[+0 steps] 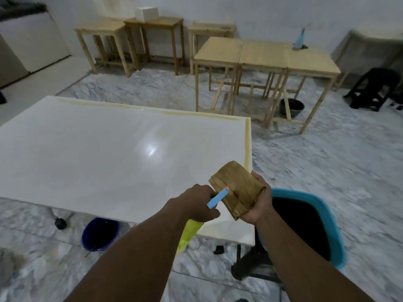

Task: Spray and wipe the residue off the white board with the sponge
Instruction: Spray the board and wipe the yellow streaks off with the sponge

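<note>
The white board [104, 153] lies flat in front of me, with a yellowish strip of residue [247, 144] along its far and right edges. My left hand [199, 203] grips a yellow-green spray bottle [188, 235] with a blue nozzle [218, 197]; the nozzle points at a brown folded sponge cloth [236, 188]. My right hand [259, 203] holds that sponge cloth over the board's near right corner.
A teal bin [327, 219] with a dark inside stands at my right, a blue bucket [100, 234] under the board's near edge. Wooden tables [266, 54] and stools stand behind; one carries a blue bottle [299, 40]. A dark basin [291, 106] sits on the marble floor.
</note>
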{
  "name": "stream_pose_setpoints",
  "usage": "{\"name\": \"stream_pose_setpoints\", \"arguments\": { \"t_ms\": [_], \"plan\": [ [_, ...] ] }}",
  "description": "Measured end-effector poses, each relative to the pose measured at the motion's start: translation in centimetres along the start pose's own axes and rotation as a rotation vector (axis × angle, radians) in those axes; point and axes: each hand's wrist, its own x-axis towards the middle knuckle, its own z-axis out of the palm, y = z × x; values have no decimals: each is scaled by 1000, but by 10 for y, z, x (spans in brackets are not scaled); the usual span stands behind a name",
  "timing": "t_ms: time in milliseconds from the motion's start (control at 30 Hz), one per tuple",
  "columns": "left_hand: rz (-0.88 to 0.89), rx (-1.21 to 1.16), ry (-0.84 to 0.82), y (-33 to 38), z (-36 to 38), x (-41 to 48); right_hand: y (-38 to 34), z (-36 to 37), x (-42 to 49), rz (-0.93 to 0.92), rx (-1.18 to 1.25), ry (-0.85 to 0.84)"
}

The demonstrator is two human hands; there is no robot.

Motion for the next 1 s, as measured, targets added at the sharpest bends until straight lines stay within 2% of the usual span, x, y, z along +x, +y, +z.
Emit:
{"name": "stream_pose_setpoints", "arguments": {
  "t_ms": [167, 233, 433, 700, 767, 833, 900, 1000],
  "plan": [
    [58, 16, -118, -3, -13, 27, -20, 2, 10, -63, 6, 16],
    [70, -20, -110, -3, -18, 38, -33, 2, 19, -85, 11, 4],
    [130, -131, 113, -4, -38, 92, -85, 3, 72, -102, -110, 42],
    [96, -340, 396, -10, -80, 228, -193, 18, 196, -75, -334, 306],
    [101, -359, 446, -12, -88, 272, -228, 22, 242, -90, -486, 378],
    [113, -386, 494, -14, -93, 306, -259, 28, 278, -136, -771, 469],
    [121, -390, 542, -18, -97, 339, -285, 37, 318, -237, -1058, 544],
    [131, -393, 582, -25, -102, 377, -309, 41, 380, -448, -1365, 557]
  ]
}}
